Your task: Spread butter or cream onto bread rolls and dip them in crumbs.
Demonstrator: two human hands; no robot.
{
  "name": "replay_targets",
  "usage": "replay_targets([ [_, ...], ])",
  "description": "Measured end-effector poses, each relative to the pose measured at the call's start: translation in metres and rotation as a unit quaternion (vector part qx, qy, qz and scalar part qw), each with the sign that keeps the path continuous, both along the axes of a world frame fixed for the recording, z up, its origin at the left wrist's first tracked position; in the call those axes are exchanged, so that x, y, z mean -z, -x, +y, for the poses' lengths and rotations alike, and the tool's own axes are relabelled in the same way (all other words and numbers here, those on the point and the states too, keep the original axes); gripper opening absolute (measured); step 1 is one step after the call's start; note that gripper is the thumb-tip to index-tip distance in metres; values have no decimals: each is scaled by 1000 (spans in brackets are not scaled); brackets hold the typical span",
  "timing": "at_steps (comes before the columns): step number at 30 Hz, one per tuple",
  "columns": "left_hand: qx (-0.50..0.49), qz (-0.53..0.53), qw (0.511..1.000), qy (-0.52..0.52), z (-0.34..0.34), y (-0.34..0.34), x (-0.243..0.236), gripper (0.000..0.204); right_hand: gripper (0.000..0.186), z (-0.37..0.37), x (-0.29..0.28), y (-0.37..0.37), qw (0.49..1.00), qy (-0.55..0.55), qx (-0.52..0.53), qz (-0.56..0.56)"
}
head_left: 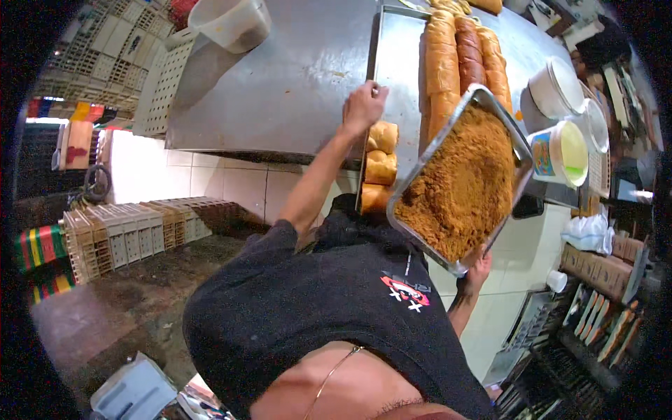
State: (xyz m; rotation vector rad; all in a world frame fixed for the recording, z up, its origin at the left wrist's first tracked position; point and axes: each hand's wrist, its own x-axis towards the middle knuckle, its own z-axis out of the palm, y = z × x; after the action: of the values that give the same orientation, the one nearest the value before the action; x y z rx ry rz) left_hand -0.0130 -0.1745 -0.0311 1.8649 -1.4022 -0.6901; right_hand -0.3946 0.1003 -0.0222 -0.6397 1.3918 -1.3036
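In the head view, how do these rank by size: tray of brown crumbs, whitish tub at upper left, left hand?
1. Tray of brown crumbs, though perhaps enlarged by nearness
2. Whitish tub, cut by the picture's edge
3. Left hand

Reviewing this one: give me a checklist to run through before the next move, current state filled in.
1. Right hand gripping the crumb tray: ok, at its near corner.
2. Left hand also on that tray: not ok, it is at the baking sheet's left edge.
3. Brown crumbs inside the rim: ok.
4. Crumb tray off the long loaves: cannot tell; it overlaps them in view.
5. Crumb tray's underside supported: cannot tell, hidden.
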Motion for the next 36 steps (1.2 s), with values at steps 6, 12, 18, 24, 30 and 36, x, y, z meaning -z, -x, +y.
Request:
replay_targets([
  [6, -14, -115, 985, -127, -71, -29, 85, 38, 36, 64, 69, 52, 962, -20, -29, 271],
  [12, 47, -117, 990, -63, -77, -33, 95, 31, 31, 60, -4, -7, 992, 6, 129, 11],
  [18, 64, -165, 983, -42, -75, -101, 113, 30, 22, 41, -40, -53, 968, -45, 247, 28],
  [24, -14, -212, 973, -85, -65, -204, 106, 31, 12, 48, -38, -53, 975, -19, 221, -1],
  [30, -45, -279, 950, -129, -59, -308, 106, 35, 22, 43, -44, -62, 972, -21, 234, -5],
  [36, -80, -309, 934, -164, -58, -333, 89, 37, 20, 16, -12, -10, 980, -35, 186, 62],
])
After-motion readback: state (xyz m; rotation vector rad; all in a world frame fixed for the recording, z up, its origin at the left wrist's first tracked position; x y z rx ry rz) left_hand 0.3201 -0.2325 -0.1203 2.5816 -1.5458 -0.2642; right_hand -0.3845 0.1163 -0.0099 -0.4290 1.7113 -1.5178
